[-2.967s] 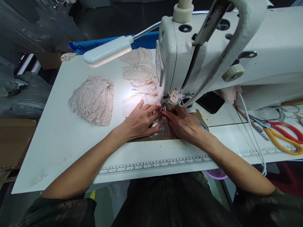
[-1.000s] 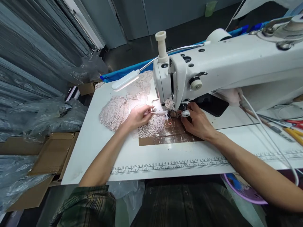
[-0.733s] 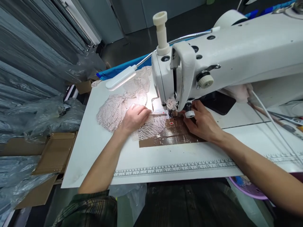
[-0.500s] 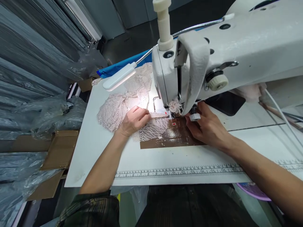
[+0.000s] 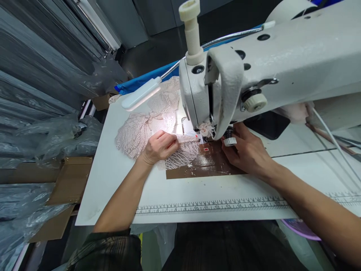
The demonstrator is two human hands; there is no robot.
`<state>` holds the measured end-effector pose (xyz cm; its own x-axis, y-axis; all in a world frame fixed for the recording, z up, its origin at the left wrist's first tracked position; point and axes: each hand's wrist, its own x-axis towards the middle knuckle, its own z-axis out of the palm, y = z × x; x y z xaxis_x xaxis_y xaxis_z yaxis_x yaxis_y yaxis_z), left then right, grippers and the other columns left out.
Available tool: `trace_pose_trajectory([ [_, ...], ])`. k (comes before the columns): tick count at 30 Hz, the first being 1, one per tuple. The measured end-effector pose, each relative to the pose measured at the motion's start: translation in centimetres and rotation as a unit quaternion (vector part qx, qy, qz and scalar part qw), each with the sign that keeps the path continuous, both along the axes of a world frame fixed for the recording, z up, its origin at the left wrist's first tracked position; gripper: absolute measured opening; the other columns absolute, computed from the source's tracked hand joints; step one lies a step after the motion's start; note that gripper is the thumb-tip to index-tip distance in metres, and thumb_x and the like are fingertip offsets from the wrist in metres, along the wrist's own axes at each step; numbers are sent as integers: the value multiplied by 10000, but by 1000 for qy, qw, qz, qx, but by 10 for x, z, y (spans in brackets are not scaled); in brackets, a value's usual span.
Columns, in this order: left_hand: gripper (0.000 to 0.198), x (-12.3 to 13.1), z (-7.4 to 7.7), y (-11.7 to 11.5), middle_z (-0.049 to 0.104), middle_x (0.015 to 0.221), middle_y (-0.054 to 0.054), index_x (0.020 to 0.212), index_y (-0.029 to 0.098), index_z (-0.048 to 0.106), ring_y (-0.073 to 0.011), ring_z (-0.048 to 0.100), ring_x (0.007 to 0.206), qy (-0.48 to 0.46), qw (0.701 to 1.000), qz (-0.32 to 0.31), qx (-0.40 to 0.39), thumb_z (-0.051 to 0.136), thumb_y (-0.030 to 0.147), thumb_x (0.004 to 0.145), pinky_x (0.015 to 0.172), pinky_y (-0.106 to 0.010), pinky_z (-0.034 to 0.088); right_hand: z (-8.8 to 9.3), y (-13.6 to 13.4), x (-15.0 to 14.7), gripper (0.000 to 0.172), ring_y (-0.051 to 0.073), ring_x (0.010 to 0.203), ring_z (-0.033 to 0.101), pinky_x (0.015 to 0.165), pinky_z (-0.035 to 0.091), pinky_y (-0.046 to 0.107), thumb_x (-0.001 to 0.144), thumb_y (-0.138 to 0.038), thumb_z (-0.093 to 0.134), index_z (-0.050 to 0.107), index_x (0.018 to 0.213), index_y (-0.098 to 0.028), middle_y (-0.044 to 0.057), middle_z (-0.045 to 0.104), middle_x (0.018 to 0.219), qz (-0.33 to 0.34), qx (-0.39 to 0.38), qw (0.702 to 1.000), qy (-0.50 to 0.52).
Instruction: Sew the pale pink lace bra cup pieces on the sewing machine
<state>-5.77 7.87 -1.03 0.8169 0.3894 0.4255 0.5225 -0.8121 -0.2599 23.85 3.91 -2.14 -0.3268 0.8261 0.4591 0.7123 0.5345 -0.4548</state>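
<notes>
A pale pink lace fabric [image 5: 134, 132] lies bunched on the left of the sewing machine table [image 5: 97, 177], with one edge running under the needle area. My left hand [image 5: 161, 146] is closed on that edge, left of the presser foot. Beside the needle, my right hand [image 5: 244, 147] reaches in behind the knurled white knob [image 5: 229, 141] of the sewing machine [image 5: 194, 90]. Its fingertips are partly hidden there, and I cannot see what they hold, if anything. Below both hands lies a brown taped plate [image 5: 208, 165]. A small pink tuft [image 5: 206, 129] hangs by the needle bar.
A lit lamp [image 5: 141, 94] on a bendy neck shines over the lace. Behind my right hand lies a black phone-like slab [image 5: 267, 124]. A printed ruler [image 5: 208, 207] runs along the front edge. Cardboard boxes [image 5: 69, 177] and plastic-wrapped goods [image 5: 34, 86] stand at left.
Both hands keep nearly the same place and grip. The view has shifted slightly, and the lace edge lies almost as before.
</notes>
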Motion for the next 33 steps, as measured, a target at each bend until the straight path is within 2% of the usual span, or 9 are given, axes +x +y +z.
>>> trace_pose_trajectory([
  [11,274,8,5,-3,559,644,13,632,200,482,-99,428,542,12,993,-29,114,536,9,821,469,-252,387,-5,1,-2,241,243,859,605,626,506,342,879,-220,466,665,1003,-165,144,590,1068,-7,9,1000,5],
  [15,285,8,3,-3,552,638,12,618,198,466,-105,422,547,6,991,-33,126,548,20,825,480,-254,379,-4,1,-2,258,244,869,608,658,524,357,868,-203,459,669,1013,-172,133,606,1063,-8,6,1000,4],
  [19,242,8,-1,-1,557,664,2,672,196,498,-104,424,541,17,996,20,87,517,109,897,498,-251,374,-3,2,-1,270,248,857,611,665,525,368,864,-201,452,677,1009,-167,137,610,1057,-5,8,1000,1],
  [22,109,13,-1,-2,577,725,-20,872,185,587,-123,477,596,-9,995,82,53,497,151,924,549,-269,392,-3,3,-1,279,251,851,612,677,520,371,867,-198,446,681,1011,-149,143,613,1041,-1,10,1000,-3],
  [24,120,19,0,-5,593,790,-36,1009,190,600,-146,520,665,-26,994,105,26,514,180,927,613,-304,420,-3,3,-1,284,251,846,611,682,514,368,865,-193,445,680,1016,-139,146,615,1033,0,8,1000,-11],
  [28,83,31,2,-9,610,920,-58,974,189,589,-153,556,753,-74,989,99,-82,525,201,922,664,-324,453,-1,2,-1,293,238,826,605,657,486,335,874,-185,428,685,1003,-127,142,615,1016,-1,-7,999,-33],
  [31,120,35,0,-11,610,839,-37,949,160,572,-124,540,694,-123,973,73,-184,466,124,906,616,-275,452,1,1,-2,305,237,823,601,639,467,323,882,-187,415,686,1000,-109,150,613,1021,-1,-15,999,-43],
  [33,138,37,-2,-12,598,776,-19,910,155,588,-109,504,627,-138,965,76,-210,459,111,887,574,-260,433,2,1,-1,308,238,826,600,639,463,323,880,-185,415,683,1006,-101,153,611,1027,-1,-17,999,-47],
])
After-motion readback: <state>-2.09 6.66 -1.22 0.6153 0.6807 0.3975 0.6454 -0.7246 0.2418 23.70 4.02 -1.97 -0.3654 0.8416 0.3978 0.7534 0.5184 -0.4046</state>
